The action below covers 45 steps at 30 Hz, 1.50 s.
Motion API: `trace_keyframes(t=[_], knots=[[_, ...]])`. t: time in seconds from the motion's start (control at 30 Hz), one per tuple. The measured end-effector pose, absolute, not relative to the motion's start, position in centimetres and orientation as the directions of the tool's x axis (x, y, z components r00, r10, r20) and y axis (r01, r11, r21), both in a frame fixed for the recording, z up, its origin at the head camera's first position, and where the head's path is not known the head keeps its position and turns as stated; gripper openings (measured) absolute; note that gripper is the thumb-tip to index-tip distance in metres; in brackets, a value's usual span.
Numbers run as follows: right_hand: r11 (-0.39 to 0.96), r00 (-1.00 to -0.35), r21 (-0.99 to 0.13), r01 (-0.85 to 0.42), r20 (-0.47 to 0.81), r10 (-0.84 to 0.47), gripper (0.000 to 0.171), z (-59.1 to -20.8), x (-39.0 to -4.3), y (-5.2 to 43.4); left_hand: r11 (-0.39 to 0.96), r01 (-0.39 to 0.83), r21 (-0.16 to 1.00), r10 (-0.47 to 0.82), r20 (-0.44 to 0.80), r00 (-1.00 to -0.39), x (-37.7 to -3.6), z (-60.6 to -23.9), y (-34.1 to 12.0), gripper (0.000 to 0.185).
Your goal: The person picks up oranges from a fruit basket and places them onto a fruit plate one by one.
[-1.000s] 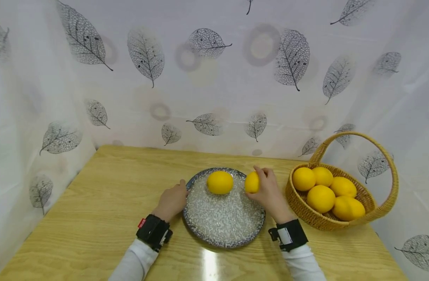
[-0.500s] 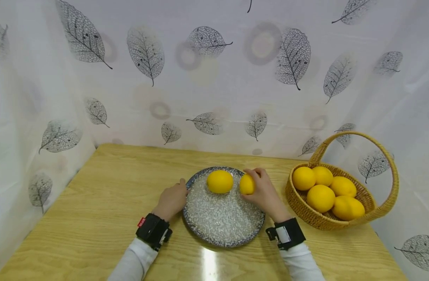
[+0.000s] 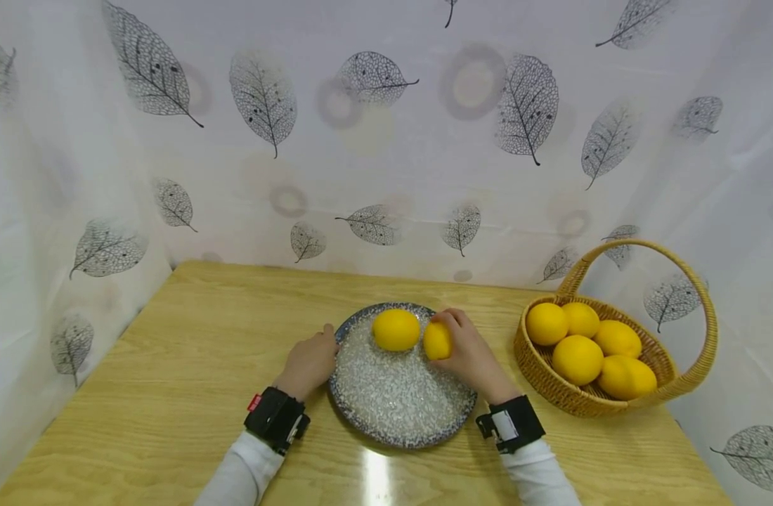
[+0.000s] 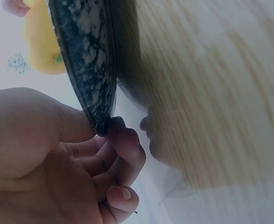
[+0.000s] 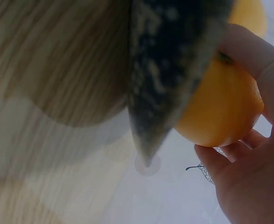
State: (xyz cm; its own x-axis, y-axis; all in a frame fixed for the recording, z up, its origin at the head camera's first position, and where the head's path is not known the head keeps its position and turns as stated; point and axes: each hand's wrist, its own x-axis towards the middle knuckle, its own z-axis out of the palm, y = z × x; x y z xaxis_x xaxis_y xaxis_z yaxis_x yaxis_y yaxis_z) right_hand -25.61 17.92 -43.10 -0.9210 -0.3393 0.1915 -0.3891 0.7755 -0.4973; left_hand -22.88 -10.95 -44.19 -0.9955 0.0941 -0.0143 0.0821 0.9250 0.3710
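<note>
A round speckled grey plate with a dark rim lies on the table. My left hand grips its left edge; in the left wrist view the thumb is above the rim and curled fingertips are beneath it. One orange, yellowish in the head view, rests near the plate's far edge. My right hand holds a second orange over the plate, just right of the first. In the right wrist view, thumb and fingers hold this orange from opposite sides, its green stem end showing beside the thumb.
A wicker basket with a tall arched handle stands right of the plate, holding several more oranges. A white curtain printed with leaves hangs behind and beside the wooden table.
My right hand has carried its orange leftward and slightly nearer to me, closer to the orange on the plate. The left hand keeps its hold on the plate's edge.
</note>
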Motion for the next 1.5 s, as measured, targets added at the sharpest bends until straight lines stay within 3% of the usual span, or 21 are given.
trace_keyframes(t=[0.6,1.5], knots=[[0.796,-0.873,-0.361,-0.485,0.250,-0.418,0.079,-42.7,-25.2,18.2,0.927,0.093,0.362,0.105,-0.012,-0.994,-22.7,-44.1,-11.1,0.041],[0.803,-0.891,-0.385,-0.455,0.186,-0.415,0.080,-40.8,-24.4,18.8,0.930,0.087,0.357,0.095,-0.006,-0.995,-22.8,-44.1,-11.1,0.040]])
